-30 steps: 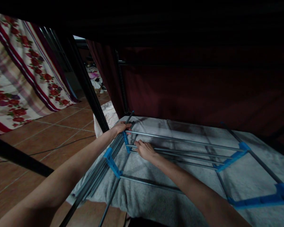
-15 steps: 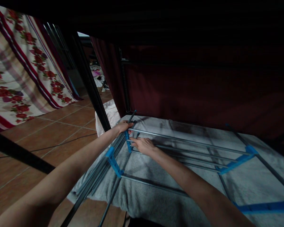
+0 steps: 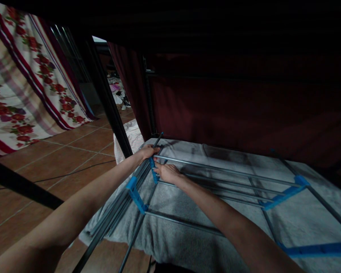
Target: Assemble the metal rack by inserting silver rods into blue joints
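A metal rack of grey tubes (image 3: 210,165) with blue plastic brackets lies on a grey blanket (image 3: 182,223). At its far left corner, my left hand (image 3: 148,151) is closed round a tube and the top of a blue bracket (image 3: 153,170). My right hand (image 3: 168,172) is just below it, its fingers closed on the same bracket near the ends of the cross tubes. Nearer me on the left is a second blue bracket (image 3: 136,195), untouched. Another bracket (image 3: 286,193) joins the tubes at the right. My fingertips are partly hidden.
Loose grey tubes (image 3: 116,212) lie along the blanket's left edge. A black post (image 3: 109,94) and a dark bar (image 3: 22,182) stand at left. Dark red cloth (image 3: 230,110) hangs behind. Beyond are a flowered curtain (image 3: 42,76), tiled floor (image 3: 71,151) and a cable (image 3: 59,176).
My right hand has shifted slightly left, closer to the blue bracket. My left hand keeps its place on the corner, and the rack has not visibly moved.
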Available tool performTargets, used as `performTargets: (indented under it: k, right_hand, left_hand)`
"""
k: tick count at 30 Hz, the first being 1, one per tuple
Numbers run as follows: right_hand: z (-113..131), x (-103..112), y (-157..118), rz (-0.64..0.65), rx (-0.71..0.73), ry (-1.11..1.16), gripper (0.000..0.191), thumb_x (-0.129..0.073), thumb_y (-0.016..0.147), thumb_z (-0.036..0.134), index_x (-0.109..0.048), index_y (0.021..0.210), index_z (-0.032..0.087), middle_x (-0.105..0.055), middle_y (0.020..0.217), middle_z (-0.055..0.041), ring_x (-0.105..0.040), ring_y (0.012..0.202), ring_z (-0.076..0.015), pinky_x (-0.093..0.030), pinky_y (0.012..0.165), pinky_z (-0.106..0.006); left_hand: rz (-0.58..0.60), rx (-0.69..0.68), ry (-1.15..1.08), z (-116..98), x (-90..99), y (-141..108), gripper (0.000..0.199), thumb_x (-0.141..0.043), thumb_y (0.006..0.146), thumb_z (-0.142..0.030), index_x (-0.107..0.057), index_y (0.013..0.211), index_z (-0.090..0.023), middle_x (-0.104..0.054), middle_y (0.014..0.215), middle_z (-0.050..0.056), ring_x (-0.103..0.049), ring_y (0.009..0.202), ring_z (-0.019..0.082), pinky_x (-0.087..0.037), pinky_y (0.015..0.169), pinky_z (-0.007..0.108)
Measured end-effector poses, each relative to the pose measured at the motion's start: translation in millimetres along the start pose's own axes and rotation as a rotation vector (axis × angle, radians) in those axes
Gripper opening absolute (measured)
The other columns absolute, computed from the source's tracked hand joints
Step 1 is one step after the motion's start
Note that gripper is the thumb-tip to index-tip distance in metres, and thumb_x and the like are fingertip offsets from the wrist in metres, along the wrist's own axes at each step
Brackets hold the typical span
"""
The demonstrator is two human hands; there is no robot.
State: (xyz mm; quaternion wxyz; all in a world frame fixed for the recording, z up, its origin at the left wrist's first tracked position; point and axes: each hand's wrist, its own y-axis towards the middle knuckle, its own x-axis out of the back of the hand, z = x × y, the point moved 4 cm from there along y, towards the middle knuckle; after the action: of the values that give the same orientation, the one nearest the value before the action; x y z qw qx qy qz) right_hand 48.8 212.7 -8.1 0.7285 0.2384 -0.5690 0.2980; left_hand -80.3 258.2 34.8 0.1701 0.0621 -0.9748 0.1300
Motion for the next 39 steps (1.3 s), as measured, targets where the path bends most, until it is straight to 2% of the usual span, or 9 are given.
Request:
performTargets:
  k: [4,7,11,16,23,29,39]
  right_hand:
    - [1.8,1.9,1.5,0.022,0.028,0.025,0.048,-0.038,0.102,0.037,-0.038,0.147,0.02,-0.073,0.11,-0.0122,-0.07,0.102,-0.0244,-0.051,0.084,-0.034]
    - [3.7,1.2,4.1,0.024,0.031,0.046,0.042,-0.039,0.102,0.033,-0.044,0.14,0.017,-0.072,0.113,-0.0133,-0.07,0.103,-0.024,-0.051,0.085,-0.033]
    - [6.2,-0.6,4.1,0.009,0.028,0.036,0.038,-0.037,0.102,0.03,-0.046,0.136,0.016,-0.071,0.117,-0.0144,-0.07,0.103,-0.0255,-0.052,0.086,-0.036]
    - [7.2,1.6,2.0,-0.019,0.002,0.006,0.041,-0.036,0.102,0.038,-0.047,0.135,0.016,-0.073,0.111,-0.0149,-0.071,0.101,-0.0279,-0.052,0.085,-0.039]
    - [1.0,5.0,11.7,-0.001,-0.05,0.025,0.031,-0.039,0.101,0.036,-0.061,0.12,0.024,-0.072,0.116,-0.0083,-0.069,0.105,-0.0238,-0.049,0.084,-0.031]
    - [-0.6,-0.2,12.1,-0.003,-0.019,0.036,0.03,-0.041,0.101,0.035,-0.061,0.119,0.023,-0.072,0.117,-0.0078,-0.069,0.104,-0.0228,-0.048,0.081,-0.03]
    - [-4.2,-5.2,14.4,0.032,-0.028,0.015,0.029,-0.042,0.1,0.037,-0.063,0.114,0.022,-0.074,0.11,-0.01,-0.07,0.102,-0.023,-0.048,0.08,-0.03]
  left_hand:
    - [0.014,-0.003,0.006,1.1,0.5,0.0,0.025,-0.072,0.078,-0.032,-0.054,0.069,-0.017,-0.06,0.05,0.001,-0.051,0.039,0.012,-0.039,0.042,0.023]
    - [0.02,-0.003,0.003,1.6,0.8,-0.2,0.027,-0.072,0.079,-0.032,-0.052,0.068,-0.018,-0.059,0.049,0.001,-0.051,0.039,0.012,-0.039,0.042,0.023]
    - [0.019,-0.003,-0.015,1.4,1.0,-1.7,0.027,-0.073,0.078,-0.033,-0.052,0.07,-0.018,-0.059,0.05,0.0,-0.052,0.04,0.012,-0.04,0.043,0.022]
    - [0.031,0.004,-0.02,-0.2,0.3,-3.9,0.026,-0.072,0.079,-0.032,-0.053,0.069,-0.018,-0.06,0.051,0.001,-0.052,0.04,0.012,-0.039,0.042,0.023]
    - [0.035,0.02,-0.041,-0.8,-1.1,-5.0,0.024,-0.073,0.079,-0.032,-0.056,0.075,-0.017,-0.061,0.051,0.002,-0.051,0.039,0.012,-0.04,0.043,0.024]
    - [0.047,0.021,-0.052,-0.5,-0.9,-6.2,0.03,-0.071,0.082,-0.039,-0.054,0.072,-0.018,-0.061,0.051,0.002,-0.051,0.039,0.012,-0.04,0.042,0.023]
    - [0.034,0.017,-0.037,1.5,-0.6,-0.1,0.03,-0.072,0.08,-0.039,-0.054,0.069,-0.018,-0.06,0.051,0.002,-0.05,0.039,0.012,-0.039,0.043,0.024]
